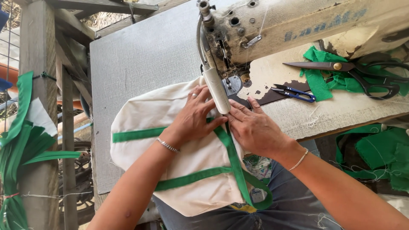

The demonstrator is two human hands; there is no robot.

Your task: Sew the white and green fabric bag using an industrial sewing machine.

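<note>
Left hand (194, 117) laid flat, fingers spread, pressing down on cream fabric piece (170, 127) just left of the needle area; ring visible on one finger, chain bracelet at the wrist. Right hand (253, 127) also flat and open, palm down, fingers extended toward the presser foot, resting on the fabric and on green binding strip (232, 153); thin bracelet at that wrist. Neither hand closed around anything. Cream fabric piece lying across the grey table surface (140, 55) and hanging over the front edge onto the lap, its upper edge tucked beneath worn cream sewing machine (298, 25). Green binding strip running across the fabric in two horizontal bands and one vertical band, meeting under the hands and looping free near the lower edge. White cylindrical lamp (217, 89) on a flexible neck hanging in front of the needle, partly covering the fingertips; needle contact with the fabric not discernible. Small blue thread snips (294, 93) on the machine bed, right of the needle. Large black-handled scissors (353, 72) further right, lying over green fabric scraps (319, 79). More green strips (21, 145) hanging from the wooden post at far left.
</note>
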